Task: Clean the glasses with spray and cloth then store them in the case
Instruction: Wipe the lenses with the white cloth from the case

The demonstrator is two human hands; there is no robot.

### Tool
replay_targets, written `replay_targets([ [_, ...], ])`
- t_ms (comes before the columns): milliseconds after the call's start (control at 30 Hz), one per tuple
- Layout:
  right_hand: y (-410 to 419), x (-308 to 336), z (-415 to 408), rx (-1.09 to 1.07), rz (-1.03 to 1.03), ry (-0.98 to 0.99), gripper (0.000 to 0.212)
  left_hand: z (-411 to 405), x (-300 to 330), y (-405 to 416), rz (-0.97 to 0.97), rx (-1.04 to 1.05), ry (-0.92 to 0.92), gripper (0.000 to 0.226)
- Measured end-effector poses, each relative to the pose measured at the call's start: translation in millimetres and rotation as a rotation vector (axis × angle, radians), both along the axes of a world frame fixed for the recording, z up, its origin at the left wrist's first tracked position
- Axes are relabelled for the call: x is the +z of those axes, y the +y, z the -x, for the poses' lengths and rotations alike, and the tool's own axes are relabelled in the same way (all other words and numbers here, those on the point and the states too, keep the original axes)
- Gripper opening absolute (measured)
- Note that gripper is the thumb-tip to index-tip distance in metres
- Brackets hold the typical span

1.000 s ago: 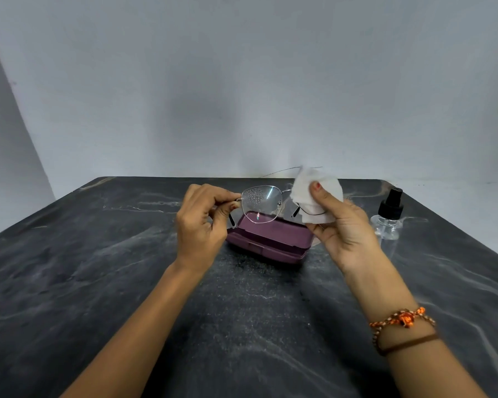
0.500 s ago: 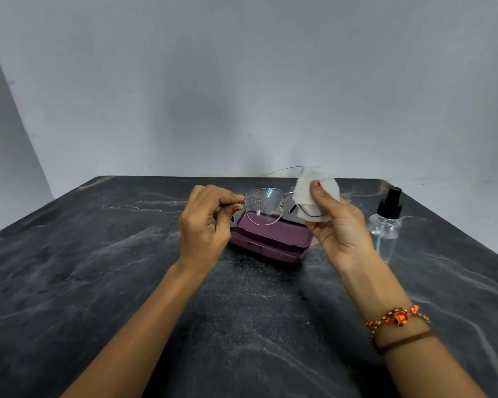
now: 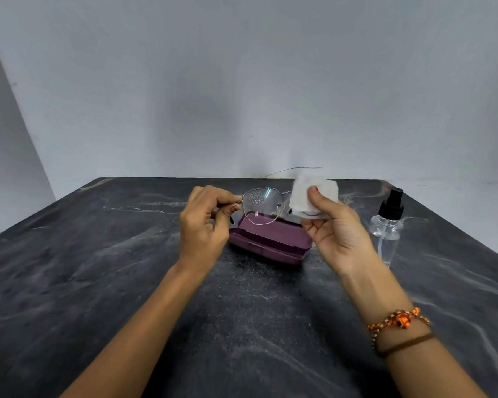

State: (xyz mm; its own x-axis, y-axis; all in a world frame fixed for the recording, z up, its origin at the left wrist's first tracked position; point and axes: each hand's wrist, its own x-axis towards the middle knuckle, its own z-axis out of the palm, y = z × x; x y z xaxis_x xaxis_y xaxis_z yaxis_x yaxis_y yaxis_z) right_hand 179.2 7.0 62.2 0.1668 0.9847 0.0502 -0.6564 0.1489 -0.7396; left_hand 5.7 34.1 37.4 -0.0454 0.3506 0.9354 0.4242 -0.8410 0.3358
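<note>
Head view: a person's two bare arms reach over a dark marbled bench [image 3: 69, 282] set against a plain grey wall.
Left hand [image 3: 203, 225]: its grip is pinched on the outer corner of the eyeglasses [image 3: 260, 205], at the hinge end of the frame, likely so that no finger touches the glass.
Eyeglasses: thin metal frame, held in the air above the bench, just over the case; the exposed lens carries a patch of fine spray droplets.
Right hand [image 3: 337, 228]: its grip is clenched on a white cloth [image 3: 305, 196], thumb in front, pressing the cloth around the other lens, apparently to wipe it.
Temple arm: one thin arm of the frame sticks out behind the cloth.
Glasses case [image 3: 270, 239]: purple, lying on the bench directly beneath the eyeglasses, probably kept close for storing them.
Spray bottle [image 3: 387, 222]: clear with a black pump top, standing upright to the right, apart from the hands.
Wrist: orange beaded bracelet [image 3: 400, 320] on the right arm.
Change from a second ago: the cloth sits slightly higher and more spread over the lens; both holds are otherwise the same.
</note>
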Motion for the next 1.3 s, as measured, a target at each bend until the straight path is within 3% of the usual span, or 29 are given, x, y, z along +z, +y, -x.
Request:
replay_targets([
  [100, 0.3, -1.3, 0.3, -0.037, 0.017, -0.058, 0.003, -0.1, 2.0, -0.8, -0.009, -0.004, 0.027, 0.006],
  [233, 1.8, -3.4, 2.7, -0.001, 0.005, 0.134, 0.01, -3.1, -0.2, -1.8, -0.011, -0.031, 0.06, 0.005],
  [433, 1.0, 1.2, -0.1, 0.054, -0.021, 0.002, 0.025, 1.3, 0.9, 1.0, -0.02, 0.002, 0.026, 0.007],
  [667, 1.7, -0.5, -2.3, 0.027, 0.023, 0.029, 0.003, 4.2, 4.7, 1.1, 0.001, -0.011, -0.042, 0.01],
  [767, 2.2, -2.9, -3.2, -0.014, 0.009, 0.036, 0.002, 1.7, 2.4, -0.1, -0.022, -0.016, 0.013, 0.003],
  [967, 3.1, -5.7, 2.9, 0.043, -0.023, 0.084, 0.018, -2.4, -2.0, -1.2, -0.049, -0.01, 0.055, 0.013],
  [1100, 4.5, -5.0, 4.0, 0.06, -0.044, 0.051, 0.024, 1.6, 0.2, -0.2, -0.043, 0.023, 0.028, 0.001],
  [1300, 1.7, -2.5, -2.5, 0.041, 0.053, -0.119, 0.017, 5.5, 4.6, 0.4, -0.048, 0.05, 0.001, 0.003],
])
